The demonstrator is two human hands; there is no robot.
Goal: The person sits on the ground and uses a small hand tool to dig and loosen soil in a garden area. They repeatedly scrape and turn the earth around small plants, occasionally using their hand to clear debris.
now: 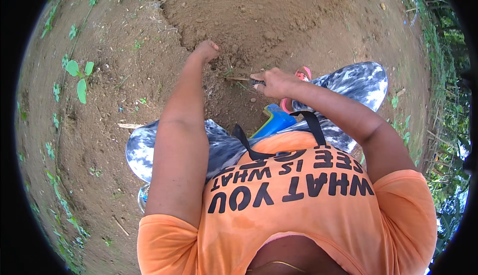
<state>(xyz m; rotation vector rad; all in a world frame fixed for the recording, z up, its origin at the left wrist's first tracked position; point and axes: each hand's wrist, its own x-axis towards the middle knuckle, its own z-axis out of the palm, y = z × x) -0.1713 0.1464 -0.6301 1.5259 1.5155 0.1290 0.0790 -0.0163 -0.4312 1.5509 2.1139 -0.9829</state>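
My left hand point(207, 51) is low over the edge of the loose, crumbled soil point(246, 47), fingers curled in; whether anything is inside them is hidden. To its right, my right hand point(274, 82) grips the dark handle point(257, 82) of a hand tool. A narrow brown piece point(237, 78), seemingly the tool's blade, points left from that handle, close to the ground. Small weeds and clods lie between my hands. Nearer my body are a blue plastic object with a green edge point(276, 120) and a pink-red sandal point(286, 105), partly hidden.
Bare brown ground surrounds me, with a broad-leaved seedling point(81, 74) and a creeping vine point(56, 92) at left. A wood strip point(130, 125) lies by my left knee, and a clear plastic item point(143, 197) is beside my leg. Dense green plants point(448, 88) line the right edge.
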